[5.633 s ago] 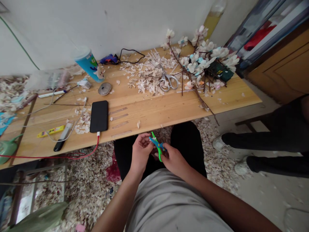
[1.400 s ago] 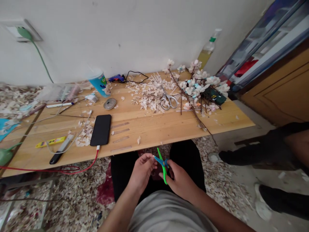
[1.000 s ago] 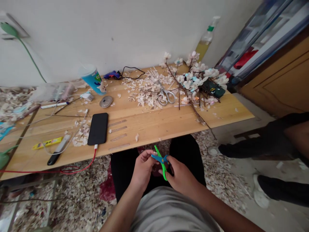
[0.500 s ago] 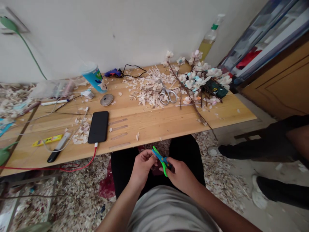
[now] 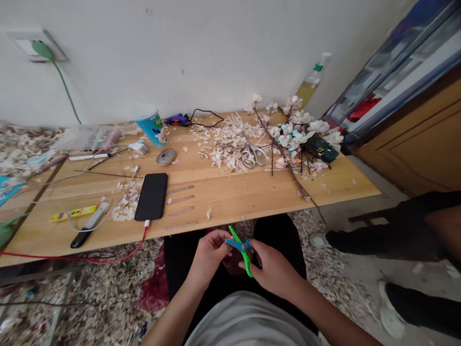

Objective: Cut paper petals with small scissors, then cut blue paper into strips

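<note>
Just off the table's front edge, over my lap, my right hand point(image 5: 271, 264) grips the handles of small green-and-blue scissors point(image 5: 243, 247). Their blades are spread and point toward my left hand point(image 5: 209, 254). The fingers of my left hand are pinched together near the blade tips; whatever they hold is too small to make out. On the wooden table point(image 5: 230, 197), a heap of pale petal scraps point(image 5: 228, 149) lies beside silver scissors point(image 5: 254, 156). A branch with white blossoms point(image 5: 291, 137) rests at the right.
A black phone point(image 5: 151, 197) charges on a red cable. Nearby are a blue cup point(image 5: 153, 129), a round tin point(image 5: 165, 156), a black-handled cutter point(image 5: 90, 225) and a bottle point(image 5: 311, 84). Another person's legs point(image 5: 392, 230) are at the right.
The small scissors have opened wider, the blue blade now lying flatter toward my left fingers. The camera view has shifted, so the table sits slightly lower in the picture.
</note>
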